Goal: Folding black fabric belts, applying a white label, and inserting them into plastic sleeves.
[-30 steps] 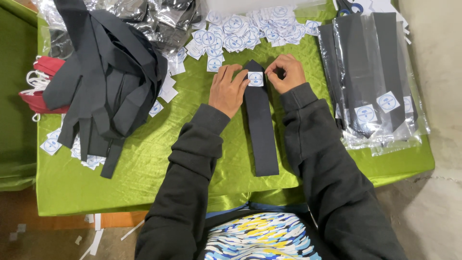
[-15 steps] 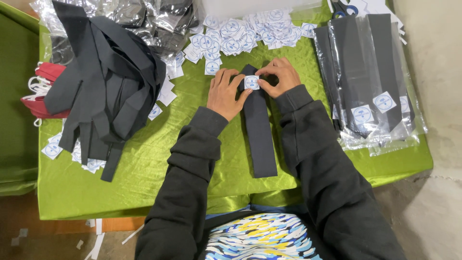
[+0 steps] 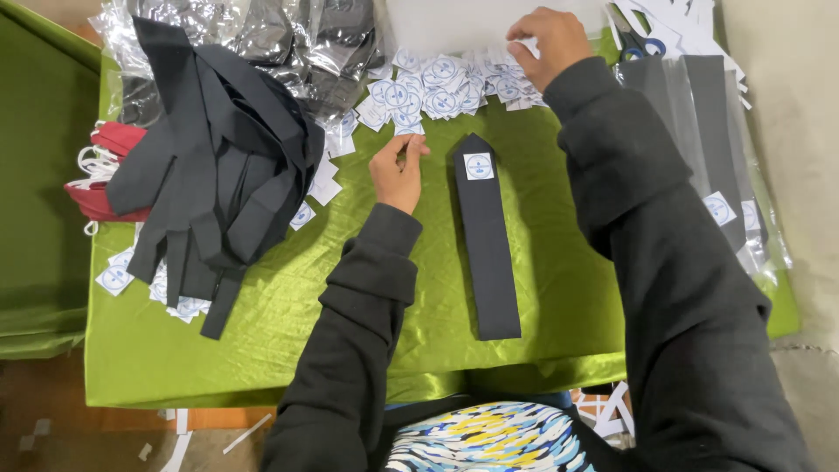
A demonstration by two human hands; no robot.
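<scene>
**Black strip lies free while both hands are busy with stickers**

Black fabric strip [image 3: 486, 245] with a pointed top lies flat on the green-covered bench [image 3: 262, 350], a round-printed white sticker [image 3: 478, 166] near its tip. No hand touches it — the left hand [image 3: 398, 166] is just to its left, fingers pinched narrow; whether they hold something small I cannot tell. The right hand [image 3: 549, 39] is further up, fingers closed over the pile of stickers [image 3: 437, 87]. Left of the left hand lies a heap of black strips [image 3: 218, 175] — to the far right, bagged strips [image 3: 708, 149].
</scene>
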